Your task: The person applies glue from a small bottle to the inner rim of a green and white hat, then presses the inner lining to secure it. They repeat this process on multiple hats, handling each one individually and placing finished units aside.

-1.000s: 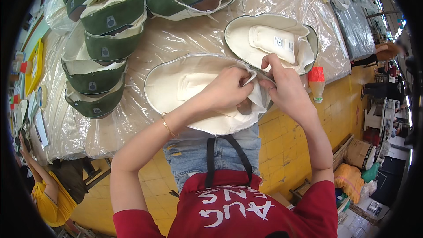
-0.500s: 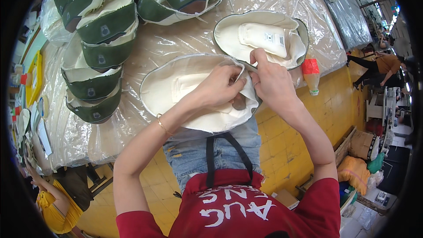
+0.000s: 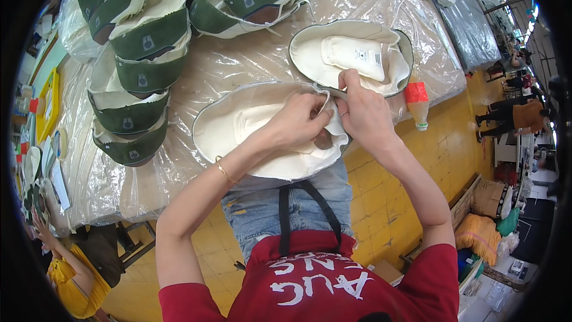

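Note:
In front of me a cream-lined shoe upper [image 3: 217, 124] lies with its opening up, at the table's near edge against my lap. My left hand [image 3: 300, 120] reaches inside it, fingers curled and closed on the lining near its right end. My right hand [image 3: 366, 110] pinches the rim at that same end, thumb and forefinger together. Exactly what the fingertips press is hidden. Just behind my right hand lies a second cream upper [image 3: 310, 53] with a dark rim and a padded, labelled tongue.
Green and cream uppers [image 3: 143, 80] stand nested in a stack at left, with more [image 3: 253, 0] at the back. Plastic sheeting [image 3: 238, 62] covers the table. A red-labelled bottle [image 3: 417, 105] stands at its right edge. Other people [image 3: 77, 274] are at lower left and far right.
Both hands stay on the upper's right end, with only slight finger movement. The view has shifted slightly.

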### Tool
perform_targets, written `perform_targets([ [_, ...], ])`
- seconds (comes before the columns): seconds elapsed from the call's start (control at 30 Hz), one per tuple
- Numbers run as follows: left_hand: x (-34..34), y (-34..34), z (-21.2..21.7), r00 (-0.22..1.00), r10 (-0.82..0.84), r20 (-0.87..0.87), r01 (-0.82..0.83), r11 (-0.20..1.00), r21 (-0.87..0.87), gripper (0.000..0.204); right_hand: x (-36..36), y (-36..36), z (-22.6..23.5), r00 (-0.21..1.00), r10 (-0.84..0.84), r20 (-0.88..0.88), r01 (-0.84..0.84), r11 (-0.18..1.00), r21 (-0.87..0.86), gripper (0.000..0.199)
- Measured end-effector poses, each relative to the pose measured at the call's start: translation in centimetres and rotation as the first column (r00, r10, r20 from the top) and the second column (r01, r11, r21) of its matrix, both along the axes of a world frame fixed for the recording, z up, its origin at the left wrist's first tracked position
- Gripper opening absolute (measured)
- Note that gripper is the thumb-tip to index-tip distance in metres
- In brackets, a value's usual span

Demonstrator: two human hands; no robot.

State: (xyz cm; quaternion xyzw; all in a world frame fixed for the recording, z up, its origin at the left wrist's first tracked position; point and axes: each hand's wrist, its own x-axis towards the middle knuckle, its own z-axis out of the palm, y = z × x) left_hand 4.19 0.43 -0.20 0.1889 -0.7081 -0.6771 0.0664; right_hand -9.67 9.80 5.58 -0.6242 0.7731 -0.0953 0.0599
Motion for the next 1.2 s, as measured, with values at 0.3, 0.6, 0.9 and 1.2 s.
perform_targets([
  [0.3,0.2,0.5,0.2,0.995,0.078,-0.062,-0.08,0.997,-0.024,0.033,-0.3,-0.2,-0.2,0.998,0.033,0.06,-0.03,0.998,-0.051,0.028],
  [0.6,0.9,2.4,0.0,0.898,0.44,-0.015,-0.44,0.896,-0.058,0.022,-0.2,0.3,0.7,0.975,0.143,0.168,-0.106,0.971,-0.215,0.025],
  [0.9,1.5,1.5,0.5,0.954,0.299,0.008,-0.293,0.93,0.221,0.021,1.4,2.4,1.3,0.949,0.173,-0.263,-0.238,0.941,-0.239,0.012],
  [1.2,1.7,2.9,1.0,0.908,0.413,-0.069,-0.39,0.894,0.221,0.017,1.4,1.9,0.4,0.925,0.226,-0.305,-0.291,0.938,-0.188,0.013],
])
